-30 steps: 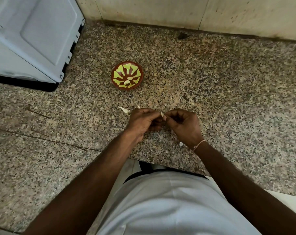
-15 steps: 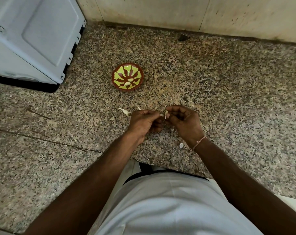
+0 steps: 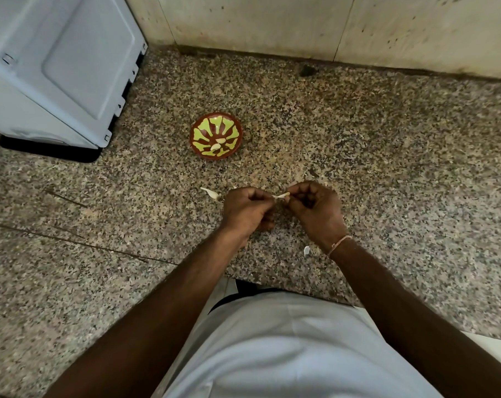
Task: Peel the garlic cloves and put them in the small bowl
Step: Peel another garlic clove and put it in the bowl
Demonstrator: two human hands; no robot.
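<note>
Papery skin [image 3: 280,195] stretches between the left hand [image 3: 247,209] and right hand [image 3: 315,208], both pinching the garlic clove, itself mostly hidden. Best to pull slowly so it strips whole. At 11 o'clock, the small bowl [image 3: 199,132] holds two peeled cloves [image 3: 218,143] on the speckled tabletop [image 3: 387,168].

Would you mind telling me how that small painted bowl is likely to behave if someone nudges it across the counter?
The small bowl looks glazed and shallow, so it would probably slide rather than tip on the speckled stone counter. It holds only a couple of peeled cloves, so it is likely light. It seems ceramic, so possibly chippable if knocked.
</note>
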